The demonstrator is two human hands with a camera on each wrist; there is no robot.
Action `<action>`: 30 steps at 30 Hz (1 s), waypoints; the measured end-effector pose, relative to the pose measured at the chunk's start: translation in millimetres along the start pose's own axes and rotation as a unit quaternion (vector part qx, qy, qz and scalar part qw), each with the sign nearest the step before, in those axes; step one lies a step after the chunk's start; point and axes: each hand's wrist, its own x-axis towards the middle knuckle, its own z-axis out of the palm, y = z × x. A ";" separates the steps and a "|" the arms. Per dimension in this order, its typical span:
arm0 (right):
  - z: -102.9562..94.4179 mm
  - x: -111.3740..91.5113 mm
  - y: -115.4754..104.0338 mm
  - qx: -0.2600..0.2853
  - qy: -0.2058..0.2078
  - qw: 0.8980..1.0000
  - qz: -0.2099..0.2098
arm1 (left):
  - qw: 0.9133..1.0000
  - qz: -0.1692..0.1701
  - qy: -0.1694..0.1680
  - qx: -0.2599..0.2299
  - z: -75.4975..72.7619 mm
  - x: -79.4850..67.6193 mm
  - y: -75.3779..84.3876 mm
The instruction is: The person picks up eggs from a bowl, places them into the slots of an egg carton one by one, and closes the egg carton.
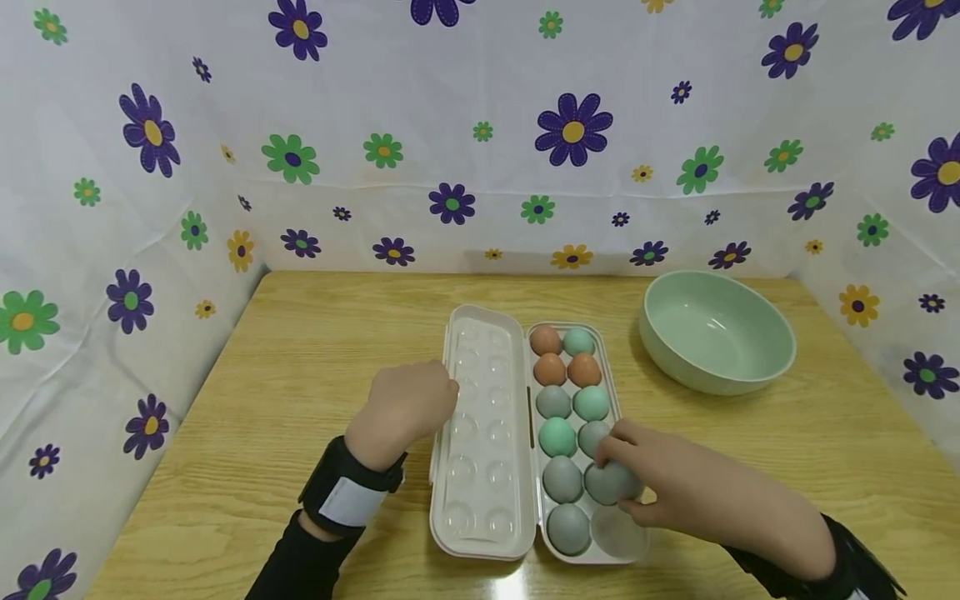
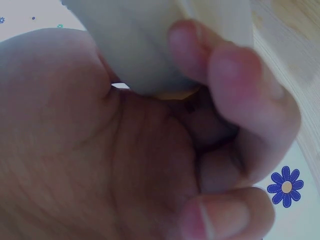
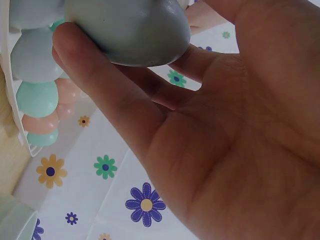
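A white plastic egg carton [image 1: 531, 500] lies open on the table, its lid [image 1: 480, 433] folded out to the left. My left hand [image 1: 408, 408] grips the lid's left edge; in the left wrist view its fingers [image 2: 240, 80] curl round the pale plastic. Between thumb and fingers, my right hand [image 1: 675, 475] holds a grey egg [image 1: 611, 483] over the carton's right column, near the front. That egg [image 3: 130, 30] fills the top of the right wrist view. Brown, mint-green and grey eggs sit in the cups, among them a grey egg [image 1: 567, 530] at front left, beside a bare cup [image 1: 617, 532].
A pale green bowl [image 1: 716, 333] stands at the back right of the wooden table [image 1: 300, 358]. White cloth [image 1: 480, 75] with printed flowers hangs behind the table and along both sides.
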 end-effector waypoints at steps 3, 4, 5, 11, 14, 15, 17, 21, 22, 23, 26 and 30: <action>3.5 -1.6 -1.6 -0.004 0.004 1.000 -0.007 | 1.000 0.000 0.005 -0.005 1.5 0.0 -1.1; 4.7 -2.3 -2.0 -0.005 0.006 1.000 -0.009 | 1.000 0.000 0.005 -0.006 1.3 -0.1 -1.0; 5.7 -3.0 -2.6 0.000 0.003 1.000 -0.009 | 1.000 0.000 0.005 -0.007 1.5 -0.1 -1.1; 13.1 -6.8 -6.3 0.006 -0.016 1.000 -0.015 | 1.000 0.000 0.004 -0.005 0.4 -1.0 -0.1; 18.5 -8.2 -7.8 -0.020 -0.016 0.999 -0.036 | 1.000 0.002 0.005 -0.002 -1.0 -2.0 1.0; 20.5 -8.7 -8.4 -0.024 -0.020 0.999 -0.037 | 1.000 0.002 0.005 -0.001 -1.3 -2.2 1.3; 24.7 -8.9 -9.8 -0.034 -0.020 0.998 -0.040 | 1.000 0.002 0.005 0.000 -1.6 -2.3 1.4; 32.7 -8.7 -11.3 -0.036 -0.016 0.998 -0.043 | 1.000 0.000 0.002 0.001 -0.6 -0.8 0.8; 34.2 -8.8 -11.3 -0.037 -0.013 0.998 -0.044 | 1.000 0.000 0.001 0.002 -0.3 -0.5 0.7; 35.4 -9.2 -11.2 -0.034 -0.013 0.998 -0.042 | 1.000 0.000 0.000 0.001 -0.1 0.0 0.6; 37.6 -10.1 -9.6 -0.031 -0.012 0.999 -0.037 | 1.000 0.000 -0.001 -0.001 -0.7 -0.5 1.0; 39.6 -10.7 -7.6 -0.040 -0.002 0.998 -0.044 | 1.000 -0.001 -0.001 -0.003 -1.1 -0.7 1.3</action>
